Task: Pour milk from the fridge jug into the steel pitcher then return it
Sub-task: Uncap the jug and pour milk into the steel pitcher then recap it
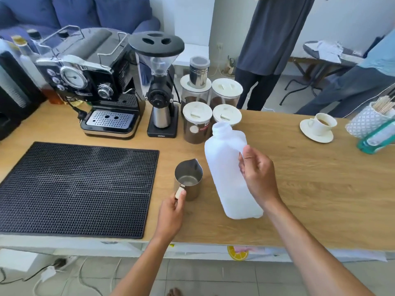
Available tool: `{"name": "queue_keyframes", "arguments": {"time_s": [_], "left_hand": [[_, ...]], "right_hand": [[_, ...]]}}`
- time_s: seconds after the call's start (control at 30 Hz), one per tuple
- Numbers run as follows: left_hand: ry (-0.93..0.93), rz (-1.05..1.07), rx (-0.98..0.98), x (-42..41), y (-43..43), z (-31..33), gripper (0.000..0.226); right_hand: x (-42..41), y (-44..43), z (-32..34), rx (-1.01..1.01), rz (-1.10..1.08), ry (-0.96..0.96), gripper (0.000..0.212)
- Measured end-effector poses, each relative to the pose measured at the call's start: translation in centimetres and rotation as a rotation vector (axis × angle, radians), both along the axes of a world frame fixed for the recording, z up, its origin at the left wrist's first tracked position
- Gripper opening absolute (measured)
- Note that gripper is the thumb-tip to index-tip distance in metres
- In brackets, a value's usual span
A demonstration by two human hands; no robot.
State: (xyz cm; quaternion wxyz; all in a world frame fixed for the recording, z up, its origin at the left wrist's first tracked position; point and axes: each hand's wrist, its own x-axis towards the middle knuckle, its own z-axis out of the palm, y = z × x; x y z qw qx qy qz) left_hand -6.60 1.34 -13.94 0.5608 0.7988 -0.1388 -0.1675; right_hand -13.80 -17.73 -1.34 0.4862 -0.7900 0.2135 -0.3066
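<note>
A white plastic milk jug (226,167) with its cap off is held above the wooden counter, its open neck leaning toward the back left. My right hand (257,176) grips the jug's handle on its right side. To its left the small steel pitcher (189,180) stands upright on the counter with its spout pointing away. The inside looks bare steel. My left hand (172,212) pinches the pitcher's handle at its near side.
A black rubber mat (74,189) covers the counter's left part. Behind stand an espresso machine (92,86), a grinder (159,86) and several lidded jars (197,122). A cup on a saucer (318,127) sits far right. Two people stand beyond the counter.
</note>
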Motion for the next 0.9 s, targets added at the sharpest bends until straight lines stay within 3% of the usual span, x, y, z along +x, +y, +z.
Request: {"name": "queue_keyframes", "arguments": {"time_s": [0.13,0.9], "left_hand": [[0.018,-0.018,-0.012,0.3,0.3,-0.1,0.044],[-0.037,-0.144,-0.041,1.4,1.6,0.1,0.045]], "right_hand": [[-0.4,-0.9,0.5,-0.185,0.045,0.167,0.063],[0.8,-0.4,-0.5,-0.679,0.122,0.673,0.07]]}}
